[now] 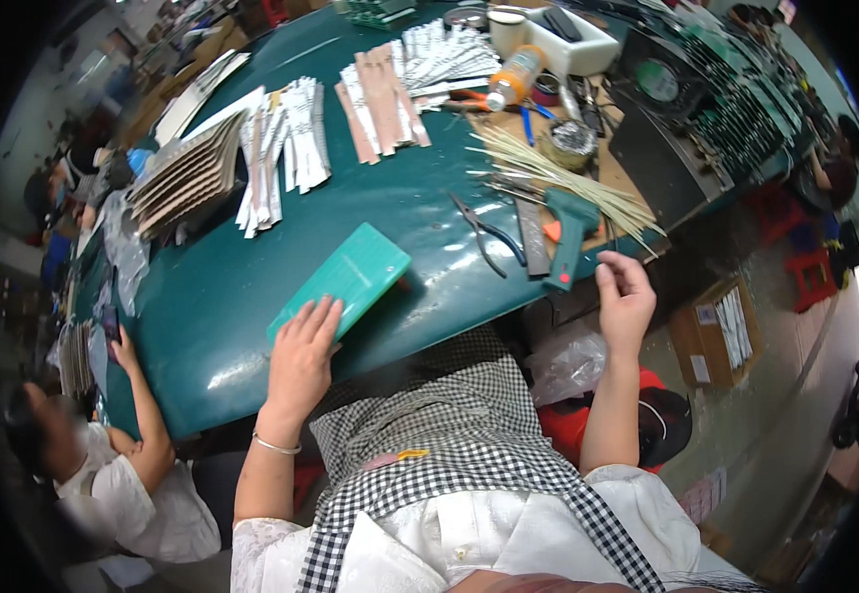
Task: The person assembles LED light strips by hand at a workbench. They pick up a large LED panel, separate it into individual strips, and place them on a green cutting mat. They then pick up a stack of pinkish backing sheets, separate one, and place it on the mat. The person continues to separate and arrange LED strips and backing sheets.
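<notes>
My left hand [301,358] grips the near left end of a flat green plastic box [355,272], its fingers over the top and its thumb by the near edge. The box lies at a slant near the front edge of the table. My right hand [627,301] is raised just off the table's front edge, its fingers loosely curved and apart, and I see nothing in it. Nearest to it is a dark green glue gun [572,232]. Beside that lie a flat metal bar [531,235] and pliers with dark blue handles [489,237].
On the green table [222,296] lie thin pale sticks [568,183], white strips [304,133], brown strips [380,99] and stacked cardboard pieces [187,178]. An orange bottle [516,77] lies by a white bin [577,44]. Circuit boards [745,99] fill the far right. A co-worker [143,474] sits at left.
</notes>
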A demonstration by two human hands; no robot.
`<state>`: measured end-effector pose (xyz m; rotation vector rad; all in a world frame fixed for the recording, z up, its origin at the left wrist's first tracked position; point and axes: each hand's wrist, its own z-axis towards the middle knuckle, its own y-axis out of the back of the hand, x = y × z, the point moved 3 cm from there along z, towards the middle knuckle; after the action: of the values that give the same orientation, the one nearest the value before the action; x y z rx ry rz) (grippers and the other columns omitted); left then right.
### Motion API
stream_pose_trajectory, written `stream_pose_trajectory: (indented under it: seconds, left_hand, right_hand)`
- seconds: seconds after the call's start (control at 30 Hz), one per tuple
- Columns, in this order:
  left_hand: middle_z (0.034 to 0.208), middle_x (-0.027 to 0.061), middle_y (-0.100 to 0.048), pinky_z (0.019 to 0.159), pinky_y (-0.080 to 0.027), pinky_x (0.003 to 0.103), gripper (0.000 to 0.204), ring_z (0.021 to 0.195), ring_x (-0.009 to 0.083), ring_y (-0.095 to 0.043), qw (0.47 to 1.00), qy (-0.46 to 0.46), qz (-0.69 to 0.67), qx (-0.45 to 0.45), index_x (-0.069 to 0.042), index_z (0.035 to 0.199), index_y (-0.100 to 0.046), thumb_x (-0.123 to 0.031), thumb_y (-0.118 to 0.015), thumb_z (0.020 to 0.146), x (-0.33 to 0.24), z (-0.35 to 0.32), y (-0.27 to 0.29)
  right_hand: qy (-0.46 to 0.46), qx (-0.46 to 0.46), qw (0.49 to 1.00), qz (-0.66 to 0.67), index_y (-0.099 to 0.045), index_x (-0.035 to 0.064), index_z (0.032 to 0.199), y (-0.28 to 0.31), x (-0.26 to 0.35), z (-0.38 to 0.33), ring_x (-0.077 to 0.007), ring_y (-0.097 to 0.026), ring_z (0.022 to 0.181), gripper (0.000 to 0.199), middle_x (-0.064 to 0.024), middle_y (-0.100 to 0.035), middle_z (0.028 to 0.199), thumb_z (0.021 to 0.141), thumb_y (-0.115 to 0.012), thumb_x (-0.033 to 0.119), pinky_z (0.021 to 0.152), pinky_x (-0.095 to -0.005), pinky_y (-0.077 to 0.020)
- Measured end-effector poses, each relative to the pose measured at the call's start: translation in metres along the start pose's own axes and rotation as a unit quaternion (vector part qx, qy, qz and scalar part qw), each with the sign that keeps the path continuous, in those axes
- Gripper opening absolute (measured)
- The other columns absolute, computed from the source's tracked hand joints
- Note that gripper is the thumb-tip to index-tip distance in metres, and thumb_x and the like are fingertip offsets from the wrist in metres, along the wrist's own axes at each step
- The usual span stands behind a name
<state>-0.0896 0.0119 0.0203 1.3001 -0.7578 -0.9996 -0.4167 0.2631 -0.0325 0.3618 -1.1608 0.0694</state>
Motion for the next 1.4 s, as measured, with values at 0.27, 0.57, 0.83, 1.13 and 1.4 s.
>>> stream_pose_trajectory:
  seconds: [0.27, 0.57, 0.83, 1.13, 1.4]
  left_hand:
    - [0.135, 0.0054, -0.054, 0.098, -0.042, 0.04, 0.057, 0.124, 0.0256, -0.05, 0.988, -0.144, -0.048, 0.036, -0.012, 0.133, -0.05, -0.003, -0.062, 0.078, 0.025, 0.005, 0.014]
    - [0.125, 0.0089, -0.06, 0.098, -0.041, 0.042, 0.057, 0.117, 0.0271, -0.055, 0.944, -0.168, -0.282, -0.033, -0.009, 0.126, -0.056, -0.031, -0.073, 0.076, 0.048, -0.002, 0.015]
    - [0.092, 0.012, -0.071, 0.078, -0.051, 0.034, 0.024, 0.084, 0.0255, -0.068, 0.88, 0.0, -0.423, -0.217, -0.003, 0.098, -0.071, -0.01, -0.076, 0.075, 0.114, -0.009, -0.009]
    - [0.079, 0.0113, -0.07, 0.069, -0.052, 0.032, 0.009, 0.071, 0.0233, -0.067, 0.845, 0.109, -0.449, -0.27, -0.002, 0.087, -0.071, -0.005, -0.071, 0.078, 0.133, -0.015, -0.038]
    - [0.077, 0.0095, -0.068, 0.07, -0.048, 0.034, 0.009, 0.071, 0.0239, -0.065, 0.849, 0.102, -0.443, -0.27, -0.003, 0.085, -0.071, -0.004, -0.071, 0.076, 0.134, -0.021, -0.045]
  right_hand:
    - [0.152, 0.26, 0.954, -0.005, -0.068, -0.0014, 0.095, -0.109, 0.114, 0.021, -0.018, -0.063, 0.077, 0.019, -0.0108, -0.068, 0.092, 0.076, -0.067, -0.003, 0.067, -0.0266, -0.0495]
    - [0.234, 0.474, 0.847, -0.061, -0.068, 0.0005, 0.101, -0.25, 0.209, 0.058, -0.0183, -0.065, 0.074, 0.023, -0.0114, -0.069, 0.092, 0.08, -0.069, 0.008, 0.067, -0.0286, -0.0514]
    - [-0.089, 0.577, 0.802, 0.125, -0.059, -0.0029, 0.118, -0.48, 0.227, 0.09, -0.0148, -0.063, 0.08, 0.034, -0.0093, -0.067, 0.1, 0.09, -0.063, 0.017, 0.071, -0.0279, -0.0539]
    - [-0.214, 0.472, 0.854, 0.054, -0.056, 0.0009, 0.111, -0.636, 0.221, 0.11, -0.0191, -0.06, 0.061, 0.033, -0.0168, -0.065, 0.091, 0.091, -0.063, 0.026, 0.051, -0.0286, -0.0466]
    - [-0.239, 0.477, 0.845, 0.021, -0.061, 0.0041, 0.079, -0.647, 0.254, 0.1, -0.0136, -0.049, 0.047, 0.015, -0.0076, -0.058, 0.067, 0.083, -0.071, 0.014, 0.038, -0.0253, -0.0361]
